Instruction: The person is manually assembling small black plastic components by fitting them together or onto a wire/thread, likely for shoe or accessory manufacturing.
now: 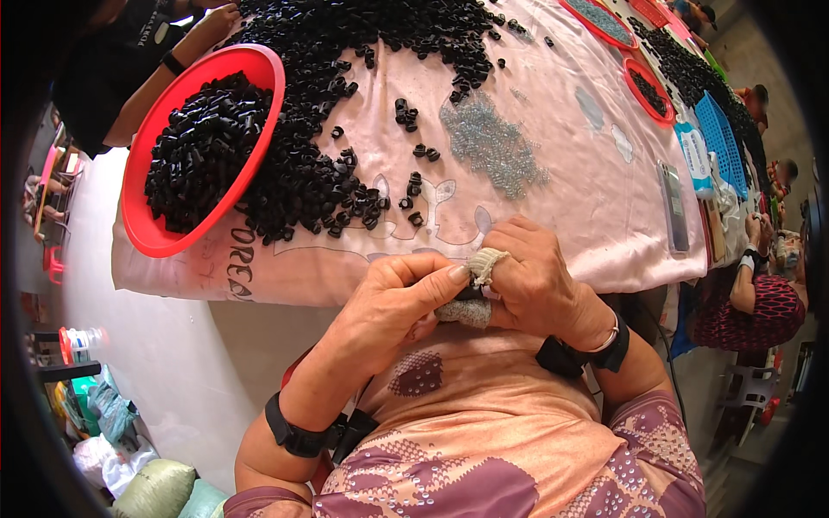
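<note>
Close together at the near edge of the cloth-covered table, my two hands meet over a small black plastic piece (pixel 471 292), mostly hidden by fingers. My left hand (pixel 397 292) pinches it with thumb and fingertips. My right hand (pixel 537 274) closes around it from the other side, with a cream knitted finger sleeve (pixel 489 264) on one finger. A grey knitted sleeve (pixel 466 312) shows below the fingers. Beyond my hands lies a patch of tiny silvery pieces (pixel 494 145), too small to make out. Several loose black pieces (pixel 414 184) lie to its left.
A large heap of black plastic pieces (pixel 302 186) spreads over the pink cloth (pixel 596 216). At left stands a red basin (pixel 263 147) of black pieces, by a co-worker's arm (pixel 142 108). To the right are a phone (pixel 672 207), a blue basket (pixel 721 142) and another person (pixel 751 302).
</note>
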### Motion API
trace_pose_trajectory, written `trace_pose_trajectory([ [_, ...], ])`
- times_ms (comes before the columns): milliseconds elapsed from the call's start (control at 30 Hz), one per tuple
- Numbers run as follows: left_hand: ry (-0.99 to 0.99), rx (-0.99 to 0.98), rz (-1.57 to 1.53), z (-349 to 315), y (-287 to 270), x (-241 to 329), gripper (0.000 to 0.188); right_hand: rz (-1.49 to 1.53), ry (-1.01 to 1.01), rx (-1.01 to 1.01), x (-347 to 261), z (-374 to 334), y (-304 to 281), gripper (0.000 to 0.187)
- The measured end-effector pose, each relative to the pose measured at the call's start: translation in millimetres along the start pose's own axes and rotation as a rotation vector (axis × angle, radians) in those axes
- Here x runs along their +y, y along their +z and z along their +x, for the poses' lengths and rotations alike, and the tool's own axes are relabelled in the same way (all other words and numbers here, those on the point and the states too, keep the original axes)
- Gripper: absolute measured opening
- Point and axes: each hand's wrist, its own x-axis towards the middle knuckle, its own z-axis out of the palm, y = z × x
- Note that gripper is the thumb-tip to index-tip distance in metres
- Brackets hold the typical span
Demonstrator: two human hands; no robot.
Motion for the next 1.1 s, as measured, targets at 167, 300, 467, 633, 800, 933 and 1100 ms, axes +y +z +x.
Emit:
trace_pose_trajectory([
  [167, -0.004, -0.007, 0.009, 1.4, -2.3, -1.5, 0.013, 0.046, 0.014, -0.019, 2.4, -1.7, 1.1, 0.034],
  [300, -0.006, -0.035, -0.051, 0.9, -1.1, -0.8, 0.009, 0.029, 0.003, -0.077, 4.2, -4.0, -2.1, 0.034],
  [467, 0.013, -0.061, -0.144, 2.1, -4.3, -5.4, 0.009, 0.131, 0.050, -0.070, -1.2, 1.9, -8.1, 0.029],
  [633, 0.048, -0.120, -0.185, 3.1, -5.6, -6.7, 0.010, 0.143, 0.053, -0.081, 0.8, -2.0, -9.6, 0.026],
  [800, 0.053, -0.115, -0.173, 1.8, -4.0, -4.4, 0.013, 0.155, 0.054, -0.076, 3.2, -5.3, -8.4, 0.023],
  [933, 0.065, -0.114, -0.179, 2.7, -5.3, -5.5, 0.014, 0.137, 0.048, -0.058, 2.3, -5.9, -8.7, 0.022],
  [1100, 0.104, -0.117, -0.201, 3.5, -8.5, -5.6, 0.012, 0.039, 0.108, -0.078, -0.5, -4.4, -17.0, 0.020],
])
